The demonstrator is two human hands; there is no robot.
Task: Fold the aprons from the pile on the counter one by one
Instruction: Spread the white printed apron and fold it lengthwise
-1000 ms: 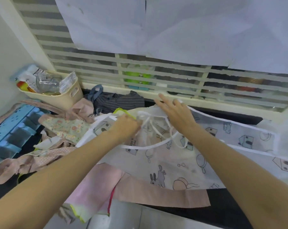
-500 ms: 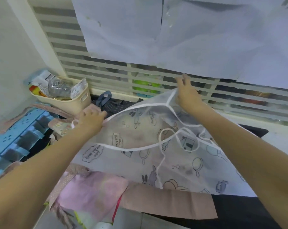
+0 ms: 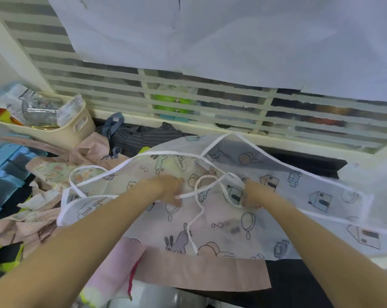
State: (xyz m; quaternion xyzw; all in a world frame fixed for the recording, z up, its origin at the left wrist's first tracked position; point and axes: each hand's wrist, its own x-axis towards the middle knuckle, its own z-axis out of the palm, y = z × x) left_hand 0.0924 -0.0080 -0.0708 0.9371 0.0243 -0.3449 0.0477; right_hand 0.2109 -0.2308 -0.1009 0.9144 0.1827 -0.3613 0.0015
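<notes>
The white printed apron (image 3: pixel 221 218) is lying spread over the counter (image 3: pixel 299 283), partly covering a pink apron (image 3: pixel 199 274) beside the pile (image 3: pixel 46 196); the left hand (image 3: pixel 169 192) is pinching its white tie (image 3: pixel 197 218); the right hand (image 3: pixel 252 196) is gripping a fabric fold.

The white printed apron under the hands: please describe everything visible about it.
The thin, slightly translucent white apron with cartoon houses, rabbits and mirrors has white binding tape edges and loose white ties lying looped on it. It is spread over the dark counter, overlapping a beige apron and the pile. The left hand and right hand both grip it near its middle.
</notes>
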